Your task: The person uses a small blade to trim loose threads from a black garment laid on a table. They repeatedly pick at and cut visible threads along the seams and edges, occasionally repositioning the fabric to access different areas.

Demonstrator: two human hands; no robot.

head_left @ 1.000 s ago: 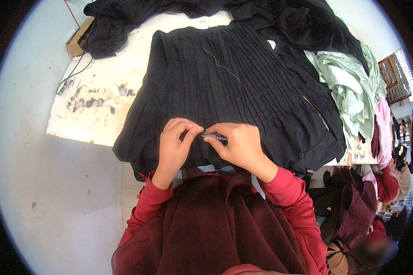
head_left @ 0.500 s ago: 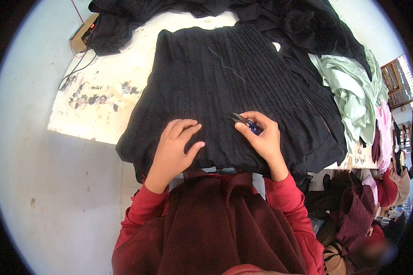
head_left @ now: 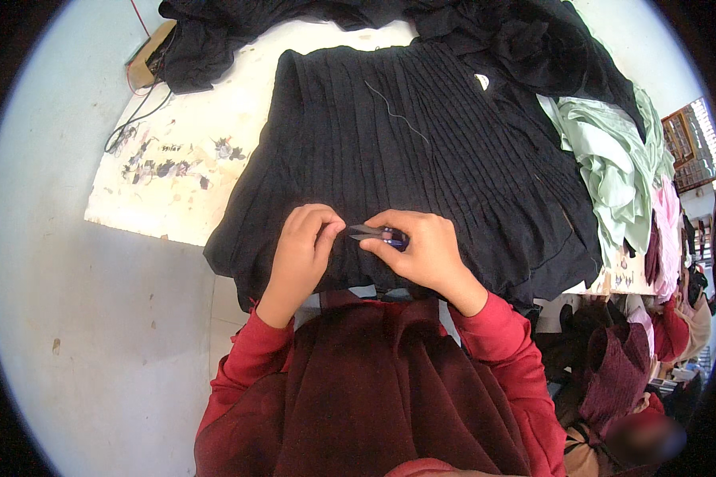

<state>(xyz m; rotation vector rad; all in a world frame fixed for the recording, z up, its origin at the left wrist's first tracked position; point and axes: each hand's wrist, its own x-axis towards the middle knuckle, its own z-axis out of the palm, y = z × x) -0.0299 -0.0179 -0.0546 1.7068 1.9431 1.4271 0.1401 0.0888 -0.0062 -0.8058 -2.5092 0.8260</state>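
A black pleated garment [head_left: 350, 143] lies spread over the table in front of me. My right hand [head_left: 422, 248] grips small blue-handled thread snips [head_left: 391, 237], their blades pointing left. Close to the blade tips, my left hand [head_left: 304, 248] is closed in a pinch just above the cloth. What sits between its thumb and fingertips is too small to make out. A loose pale thread [head_left: 398, 114] lies across the pleats, beyond both hands.
More black fabric [head_left: 517, 48] is heaped along the far side. Pale green cloth [head_left: 605, 151] hangs over the table's right edge, near pink cloth [head_left: 664, 230]. The stained white tabletop [head_left: 207, 119] shows at left, with a brown box [head_left: 147, 60] and cables behind. Another person sits lower right.
My right hand has moved left and slightly nearer me, bringing the snips to my left hand. The left hand's spread fingers have closed into a pinch.
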